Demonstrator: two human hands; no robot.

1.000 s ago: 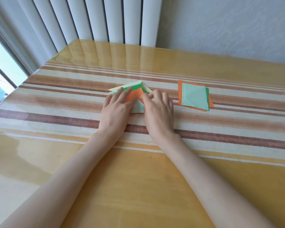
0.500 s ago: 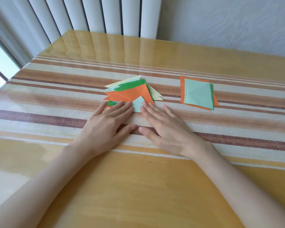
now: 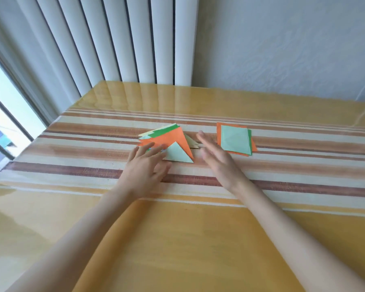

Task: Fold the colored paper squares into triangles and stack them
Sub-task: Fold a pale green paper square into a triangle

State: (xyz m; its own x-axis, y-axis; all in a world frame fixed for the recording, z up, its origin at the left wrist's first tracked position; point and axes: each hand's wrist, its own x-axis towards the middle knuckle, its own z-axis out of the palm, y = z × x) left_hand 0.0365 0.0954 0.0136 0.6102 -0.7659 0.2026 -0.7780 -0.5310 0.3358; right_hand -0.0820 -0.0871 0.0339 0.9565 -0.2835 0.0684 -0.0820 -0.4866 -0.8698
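Observation:
A loose pile of folded triangles [image 3: 170,138] lies on the striped table runner, orange, green and pale yellow, with a small pale green triangle [image 3: 178,154] on top at the front. My left hand [image 3: 146,167] lies flat with its fingertips on the pile's left front corner. My right hand [image 3: 216,155] is blurred, fingers straight, between the pile and the stack of unfolded squares [image 3: 235,140]. That stack has a pale green square on top of green and orange sheets. The right hand holds nothing.
The glossy yellow table [image 3: 177,239] runs to a wall and vertical blinds [image 3: 114,39] at the back. A window [image 3: 6,114] is at the left beyond the table's left edge.
Both hands drew back off the triangle pile. My right hand then swung right and forward toward the squares, while my left stayed at the pile's corner. The camera tilted up.

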